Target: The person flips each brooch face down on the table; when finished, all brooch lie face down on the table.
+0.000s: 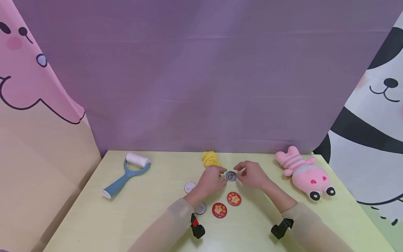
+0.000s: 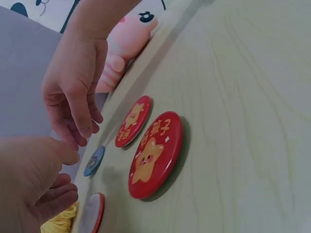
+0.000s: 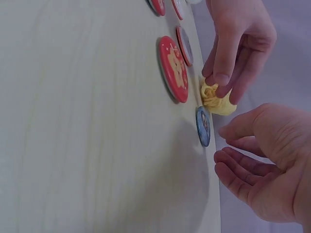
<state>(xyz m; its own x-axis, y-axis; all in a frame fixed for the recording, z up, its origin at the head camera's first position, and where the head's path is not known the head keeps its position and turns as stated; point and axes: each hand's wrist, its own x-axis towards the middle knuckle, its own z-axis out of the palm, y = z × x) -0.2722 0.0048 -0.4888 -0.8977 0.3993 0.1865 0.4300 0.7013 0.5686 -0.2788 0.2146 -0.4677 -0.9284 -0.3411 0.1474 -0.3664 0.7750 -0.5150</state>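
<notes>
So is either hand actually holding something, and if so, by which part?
Nothing appears to be held: the blue badge lies on the table between the left hand and right hand, with neither gripping it.

On the nearer red badge (image 2: pixel 155 155) in the left wrist view, yellow Chinese characters curve along the rim, and 孩子 can be read (the character before these two is less clear). The other red badge (image 2: pixel 133 121) carries similar yellow characters, too small and slanted to make out with certainty.
</notes>
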